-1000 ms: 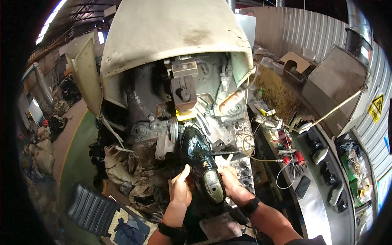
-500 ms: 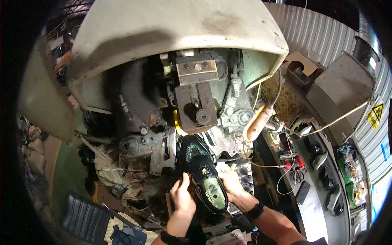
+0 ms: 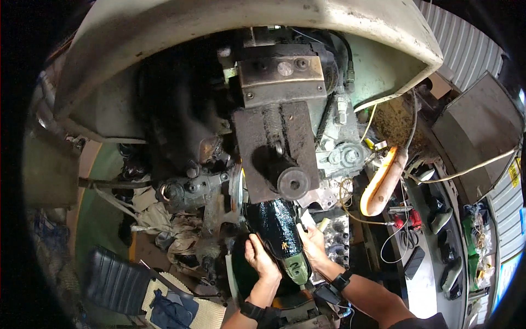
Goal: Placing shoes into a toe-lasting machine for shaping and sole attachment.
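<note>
Glossy black shoe upper (image 3: 275,225) on smooth green last (image 3: 296,268), far end beneath dark, blocky metal machine head (image 3: 263,148). Left hand (image 3: 264,263) and right hand (image 3: 316,250) grip its sides. Probably stiff, weighty, slick; best held along both flanks.

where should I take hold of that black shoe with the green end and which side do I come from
Probably best by both long sides of the black shoe, just beyond its green end, coming from the near side, left and right together. Its far end is hidden by the machine's dark block, while the narrower green end points toward you, leaving both flanks reachable.
</note>
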A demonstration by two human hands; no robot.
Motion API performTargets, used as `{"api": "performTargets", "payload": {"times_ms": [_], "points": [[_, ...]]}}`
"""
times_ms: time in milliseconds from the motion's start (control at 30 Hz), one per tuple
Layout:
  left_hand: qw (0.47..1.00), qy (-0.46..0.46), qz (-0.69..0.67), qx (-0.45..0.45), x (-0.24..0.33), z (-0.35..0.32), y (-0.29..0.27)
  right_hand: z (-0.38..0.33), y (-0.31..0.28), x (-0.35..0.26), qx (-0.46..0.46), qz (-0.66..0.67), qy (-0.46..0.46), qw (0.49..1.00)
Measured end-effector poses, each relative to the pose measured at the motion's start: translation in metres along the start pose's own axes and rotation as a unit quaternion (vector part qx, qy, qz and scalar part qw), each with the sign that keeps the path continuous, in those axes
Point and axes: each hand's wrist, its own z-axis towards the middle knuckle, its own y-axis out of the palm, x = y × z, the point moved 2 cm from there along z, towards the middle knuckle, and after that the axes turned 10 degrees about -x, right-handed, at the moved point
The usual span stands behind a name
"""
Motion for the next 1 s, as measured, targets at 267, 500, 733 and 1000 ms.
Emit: {"api": "performTargets", "payload": {"times_ms": [267, 500, 733, 1000], "points": [[0.999, -0.023, 0.04, -0.005, 0.005, -0.007, -0.002, -0.012, -0.013, 0.006, 0.018, -0.074, 0.045, 0.996], [0.989, -0.113, -0.077, -0.049, 0.014, -0.009, 0.0, -0.022, 0.002, -0.001, 0.024, -0.019, 0.026, 0.999], [0.969, -0.172, -0.134, -0.117, 0.019, -0.012, 0.012, -0.03, 0.016, -0.019, 0.012, 0.019, 0.053, 0.998], [0.974, -0.158, -0.126, -0.099, 0.021, -0.011, 0.007, -0.028, 0.028, -0.031, 0.091, -0.032, 0.02, 0.995]]}}
